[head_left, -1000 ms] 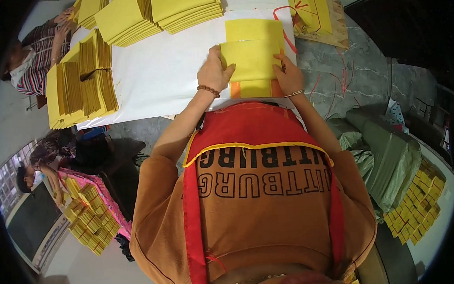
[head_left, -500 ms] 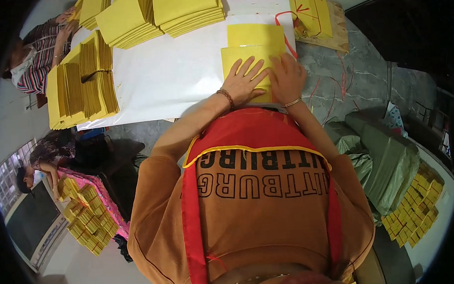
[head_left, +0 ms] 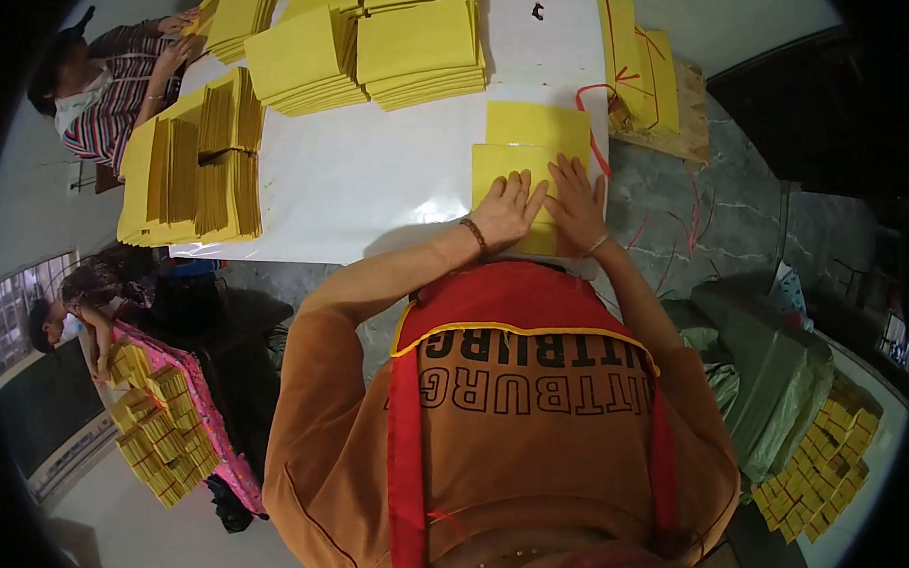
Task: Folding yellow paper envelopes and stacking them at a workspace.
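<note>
A yellow paper envelope [head_left: 492, 166] lies flat near the front right corner of the white-covered table [head_left: 361, 177], a yellow strip like a flap [head_left: 537, 122] showing beyond its far edge. My left hand [head_left: 510, 214] rests on its near part with the fingers stretched out. Beside it, my right hand [head_left: 578, 206] lies palm down along the envelope's right side, its fingers extended and slightly spread. Neither hand grips anything. Both hands hide much of the near part. Just right of the envelope, a red cord [head_left: 596, 144] hangs over the table's edge.
Stacks of yellow envelopes [head_left: 421, 47] stand at the back, more [head_left: 196, 178] at the left. Tied yellow bundles [head_left: 658, 87] sit beyond the right edge. One person [head_left: 117, 90] works at the far left, another [head_left: 90, 307] by a pink-covered table with bundles [head_left: 159, 414].
My right hand, raised and curled before, now lies flat with fingers straightened. My left hand stays on the envelope, its fingers less spread. The whole view has shifted.
</note>
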`<control>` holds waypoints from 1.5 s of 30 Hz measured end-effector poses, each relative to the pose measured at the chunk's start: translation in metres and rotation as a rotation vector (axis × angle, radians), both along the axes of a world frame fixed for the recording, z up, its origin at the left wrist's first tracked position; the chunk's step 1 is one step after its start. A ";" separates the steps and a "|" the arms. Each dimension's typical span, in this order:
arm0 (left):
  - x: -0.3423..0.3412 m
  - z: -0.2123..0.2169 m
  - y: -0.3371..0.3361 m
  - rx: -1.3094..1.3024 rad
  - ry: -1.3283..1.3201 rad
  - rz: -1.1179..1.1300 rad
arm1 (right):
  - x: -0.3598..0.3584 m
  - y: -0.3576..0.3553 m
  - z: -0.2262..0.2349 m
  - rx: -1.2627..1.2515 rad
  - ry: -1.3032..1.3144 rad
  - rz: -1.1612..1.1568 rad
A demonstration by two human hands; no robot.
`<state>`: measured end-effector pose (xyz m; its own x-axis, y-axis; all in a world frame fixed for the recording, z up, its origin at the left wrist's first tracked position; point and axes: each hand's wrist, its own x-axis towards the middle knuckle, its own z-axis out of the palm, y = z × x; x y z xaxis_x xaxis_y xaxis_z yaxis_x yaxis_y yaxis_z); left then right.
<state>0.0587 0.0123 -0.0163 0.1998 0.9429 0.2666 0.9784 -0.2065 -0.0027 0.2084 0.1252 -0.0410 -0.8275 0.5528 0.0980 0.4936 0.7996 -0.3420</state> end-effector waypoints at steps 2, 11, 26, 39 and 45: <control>0.001 0.002 0.003 0.047 0.094 0.020 | 0.010 0.017 0.009 -0.503 0.234 0.013; -0.099 0.119 0.016 0.061 -0.807 -0.081 | 0.032 0.004 0.000 -0.783 0.693 -0.283; -0.208 0.070 0.067 0.078 0.062 0.383 | 0.020 -0.002 0.005 -0.575 0.492 -0.319; -0.185 0.031 0.060 -0.140 -0.016 0.518 | 0.012 -0.003 0.008 -0.599 0.454 -0.320; -0.191 0.033 0.062 -0.129 0.048 0.463 | 0.010 -0.006 -0.007 -0.693 0.511 -0.275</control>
